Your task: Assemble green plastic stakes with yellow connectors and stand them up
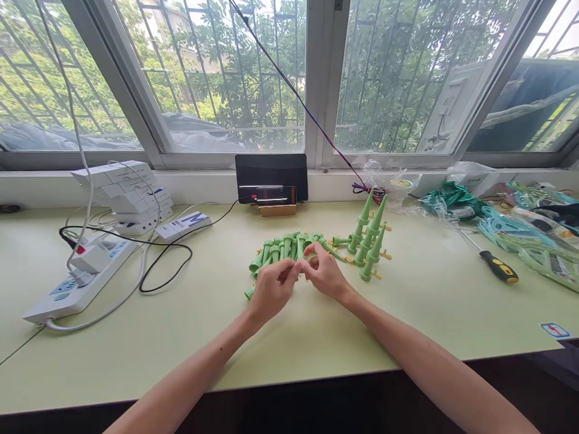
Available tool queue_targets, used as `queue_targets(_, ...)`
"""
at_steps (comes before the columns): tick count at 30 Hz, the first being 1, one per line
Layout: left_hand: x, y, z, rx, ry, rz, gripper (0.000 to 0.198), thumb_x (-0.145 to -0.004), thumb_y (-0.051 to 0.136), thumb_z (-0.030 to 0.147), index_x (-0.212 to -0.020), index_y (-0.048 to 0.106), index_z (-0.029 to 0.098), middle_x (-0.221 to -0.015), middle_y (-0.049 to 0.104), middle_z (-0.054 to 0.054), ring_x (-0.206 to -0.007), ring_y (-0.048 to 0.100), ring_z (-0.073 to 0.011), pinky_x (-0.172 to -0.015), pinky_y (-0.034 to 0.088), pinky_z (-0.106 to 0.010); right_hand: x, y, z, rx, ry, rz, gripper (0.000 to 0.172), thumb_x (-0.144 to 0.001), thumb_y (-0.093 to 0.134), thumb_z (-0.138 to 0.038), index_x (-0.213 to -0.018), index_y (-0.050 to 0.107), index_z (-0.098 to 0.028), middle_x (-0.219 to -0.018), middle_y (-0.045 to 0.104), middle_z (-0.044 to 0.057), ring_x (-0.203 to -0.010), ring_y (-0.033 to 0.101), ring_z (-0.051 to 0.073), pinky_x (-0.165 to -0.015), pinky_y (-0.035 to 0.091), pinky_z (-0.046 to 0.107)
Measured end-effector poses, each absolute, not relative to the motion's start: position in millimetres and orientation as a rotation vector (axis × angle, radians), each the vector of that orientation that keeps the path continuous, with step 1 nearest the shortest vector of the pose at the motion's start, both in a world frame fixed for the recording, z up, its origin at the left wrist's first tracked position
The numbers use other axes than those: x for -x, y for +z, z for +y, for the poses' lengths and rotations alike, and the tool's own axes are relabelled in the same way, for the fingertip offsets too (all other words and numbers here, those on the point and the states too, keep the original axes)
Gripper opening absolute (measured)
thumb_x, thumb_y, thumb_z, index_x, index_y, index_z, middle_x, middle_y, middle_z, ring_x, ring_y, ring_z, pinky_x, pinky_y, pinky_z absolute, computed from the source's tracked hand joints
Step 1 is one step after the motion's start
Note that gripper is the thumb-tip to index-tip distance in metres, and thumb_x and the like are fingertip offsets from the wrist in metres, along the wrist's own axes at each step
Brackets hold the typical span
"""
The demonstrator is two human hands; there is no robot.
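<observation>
My left hand [275,288] and my right hand [326,274] meet fingertip to fingertip above the table, both closed in a pinch. Whatever lies between the fingers is too small and covered to make out. Right behind them is a heap of green plastic plant watering spikes [286,242], partly hidden by my hands. One more green spike part [249,293] pokes out beside my left hand. To the right of my right hand, several watering spikes [373,226] stand upright with their points up, yellow valves sticking out at their sides.
A dark-screened tablet [271,175] leans at the window. On the left are stacked white boxes [136,199], a power strip [81,289] and loose cables. A black-and-yellow screwdriver [497,266] lies on the right near plastic-bagged items [520,232]. The table's front edge runs beneath my forearms.
</observation>
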State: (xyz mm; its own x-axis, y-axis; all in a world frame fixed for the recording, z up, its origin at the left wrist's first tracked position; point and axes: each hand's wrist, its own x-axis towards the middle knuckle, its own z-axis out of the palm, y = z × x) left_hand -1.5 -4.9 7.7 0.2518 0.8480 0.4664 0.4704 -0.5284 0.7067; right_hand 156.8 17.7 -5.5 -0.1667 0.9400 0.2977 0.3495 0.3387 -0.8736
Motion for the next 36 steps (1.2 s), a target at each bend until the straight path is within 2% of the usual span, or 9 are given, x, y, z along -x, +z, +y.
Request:
queue_targets(5, 1, 10, -4, -1.945, 1.236, 1.255, 0.021, -0.094, 0.051, 0.041, -0.091, 0.056, 0.02, -0.08, 0.061, 0.001, -0.045, 0.051, -0.0071, -0.045, 0.039, -0.021, -155, -4, 13, 1.054, 0.849, -1.636, 0.018, -0.09, 0.051, -0.037, -0.094, 0.042, -0.022, -0.054, 0.054, -0.008, -0.043, 0.047, 0.01, -0.049, 0.038, 0.022)
queue_targets(9, 1, 6, 0, -1.788, 1.186, 1.206, 0.026, -0.093, 0.049, 0.047, -0.098, 0.052, 0.022, -0.082, 0.059, 0.001, -0.045, 0.054, -0.0085, -0.041, 0.04, -0.021, -154, -5, 11, 0.961, 0.894, -1.643, 0.018, -0.091, 0.051, -0.036, -0.095, 0.041, -0.022, -0.056, 0.055, -0.007, -0.044, 0.048, 0.01, -0.048, 0.039, 0.021)
queue_targets(14, 1, 4, 7, -1.576, 1.148, 1.091, 0.032, -0.09, 0.052, 0.051, -0.097, 0.048, 0.02, -0.075, 0.057, 0.001, -0.044, 0.056, -0.0111, -0.038, 0.042, -0.023, -153, -6, 11, 0.908, 0.91, -1.698, 0.02, -0.091, 0.053, -0.038, -0.094, 0.041, -0.022, -0.062, 0.057, -0.005, -0.047, 0.048, 0.01, -0.047, 0.039, 0.021)
queue_targets(18, 1, 7, 7, -1.485, 1.109, 1.04, 0.032, -0.089, 0.055, 0.051, -0.091, 0.05, 0.019, -0.066, 0.053, 0.003, -0.046, 0.055, -0.0118, -0.041, 0.045, -0.024, -153, -8, 11, 0.866, 0.932, -1.714, 0.024, -0.09, 0.056, -0.041, -0.095, 0.042, -0.023, -0.066, 0.059, -0.003, -0.055, 0.056, 0.013, -0.05, 0.043, 0.022)
queue_targets(24, 3, 10, 6, -1.467, 1.085, 1.046, 0.034, -0.088, 0.057, 0.05, -0.082, 0.051, 0.018, -0.065, 0.052, 0.003, -0.051, 0.055, -0.011, -0.044, 0.045, -0.023, -154, -11, 14, 0.843, 0.965, -1.725, 0.027, -0.092, 0.054, -0.047, -0.095, 0.042, -0.023, -0.068, 0.061, -0.002, -0.051, 0.054, 0.012, -0.051, 0.044, 0.024)
queue_targets(29, 5, 9, 8, -1.45, 1.119, 1.062, 0.033, -0.087, 0.06, 0.049, -0.082, 0.051, 0.018, -0.068, 0.052, 0.002, -0.05, 0.054, -0.0106, -0.043, 0.044, -0.023, -154, -9, 14, 0.904, 0.893, -1.756, 0.031, -0.091, 0.054, -0.051, -0.095, 0.046, -0.021, -0.069, 0.062, -0.001, -0.052, 0.054, 0.012, -0.053, 0.044, 0.024)
queue_targets(33, 6, 11, 10, -1.436, 1.194, 1.08, 0.033, -0.085, 0.061, 0.048, -0.083, 0.051, 0.017, -0.07, 0.053, 0.002, -0.049, 0.055, -0.0105, -0.042, 0.044, -0.023, -155, -5, 15, 0.965, 0.78, -1.708, 0.029, -0.097, 0.042, -0.048, -0.092, 0.049, -0.02, -0.072, 0.062, 0.0, -0.054, 0.054, 0.011, -0.053, 0.043, 0.023)
queue_targets(36, 5, 13, 10, -1.418, 1.258, 1.078, 0.033, -0.085, 0.062, 0.048, -0.081, 0.05, 0.017, -0.071, 0.051, 0.002, -0.047, 0.054, -0.01, -0.04, 0.043, -0.023, -157, -7, 19, 1.036, 0.67, -1.708, 0.025, -0.098, 0.042, -0.041, -0.088, 0.052, -0.02, -0.073, 0.061, 0.001, -0.057, 0.053, 0.012, -0.055, 0.042, 0.023)
